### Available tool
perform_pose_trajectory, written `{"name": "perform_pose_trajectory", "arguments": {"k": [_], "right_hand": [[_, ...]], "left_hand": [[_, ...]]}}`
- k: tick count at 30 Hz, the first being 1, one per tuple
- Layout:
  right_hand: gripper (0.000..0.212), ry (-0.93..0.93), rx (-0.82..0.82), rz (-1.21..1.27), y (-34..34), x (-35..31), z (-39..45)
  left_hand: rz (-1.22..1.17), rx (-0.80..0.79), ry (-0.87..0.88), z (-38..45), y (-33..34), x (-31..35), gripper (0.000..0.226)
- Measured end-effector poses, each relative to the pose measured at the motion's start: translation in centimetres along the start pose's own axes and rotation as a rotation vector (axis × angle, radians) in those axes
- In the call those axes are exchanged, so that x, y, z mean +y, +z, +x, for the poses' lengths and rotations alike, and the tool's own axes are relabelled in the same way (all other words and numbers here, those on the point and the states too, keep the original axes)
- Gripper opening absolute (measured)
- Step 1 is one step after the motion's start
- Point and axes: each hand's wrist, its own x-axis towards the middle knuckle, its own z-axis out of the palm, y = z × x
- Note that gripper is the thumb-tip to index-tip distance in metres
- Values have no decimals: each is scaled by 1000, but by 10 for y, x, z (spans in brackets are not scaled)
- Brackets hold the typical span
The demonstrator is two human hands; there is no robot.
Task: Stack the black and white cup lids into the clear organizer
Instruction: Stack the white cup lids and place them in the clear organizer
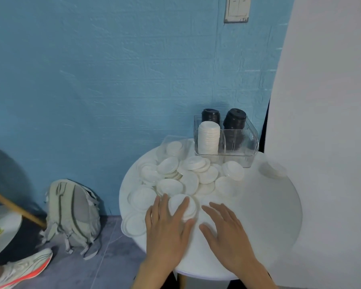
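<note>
1. Fingers [182, 207] of the left hand [165, 228] lie spread and nearly straight over a small stack of white lids [191, 207] at the near edge of the pile; the thumb presses against the stack's near side. Whether the hand truly grips the stack or only rests on it cannot be told.
2. That stack lies tipped, its flat faces turned up and toward the far right, so its stacking axis leans rather than standing upright.
3. Just right of the stack, the right hand [223, 230] hovers palm down with its fingers apart and relaxed, holding nothing; whether its fingertips touch the round white table [269, 215] is unclear.
4. Loose white lids [188, 174] are heaped across the far left half of the table, overlapping at many tilts, mostly flat side up.
5. At the table's far edge against the blue wall [113, 80] stands the clear organizer [242, 144]. An upright column of white lids [208, 137] fills its front left compartment, and two upright columns of black lids [234, 119] stand in the back compartments, axes vertical.
6. On the floor to the left leans a grey backpack [73, 213].
</note>
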Motion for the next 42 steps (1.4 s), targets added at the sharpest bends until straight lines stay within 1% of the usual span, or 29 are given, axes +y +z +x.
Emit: {"name": "perform_pose_trajectory", "arguments": {"k": [6,10,11,14,15,17,19,25,27,29,32,35,42], "right_hand": [[51,12,43,5,-2,8,3],[71,24,66,7,-2,16,3],[71,26,62,8,-2,17,3],[53,25,59,17,-4,18,5],[50,23,60,14,-4,18,6],[51,21,66,15,-4,19,7],[51,18,82,28,-4,20,8],[54,25,96,25,-6,23,22],[54,22,116,20,-6,22,29],[53,36,98,13,-5,22,35],[49,73,61,5,-3,25,39],[44,82,79,7,-5,26,38],[39,63,101,61,-8,30,33]], "left_hand": [[-73,38,23,5,4,0,49],[-168,60,28,6,4,-1,50],[-191,66,35,7,4,-1,51],[-245,71,61,10,0,1,52],[-255,63,71,11,-2,1,54],[-274,49,83,12,-2,1,58],[-296,74,92,13,-3,1,60],[-411,138,104,10,-11,-2,50],[-417,155,97,7,-14,-3,50],[-425,158,104,3,-16,-2,51],[-462,139,122,-3,-15,0,52],[-497,130,118,-7,-9,-1,52],[-476,135,81,-6,-4,-3,52]]}}
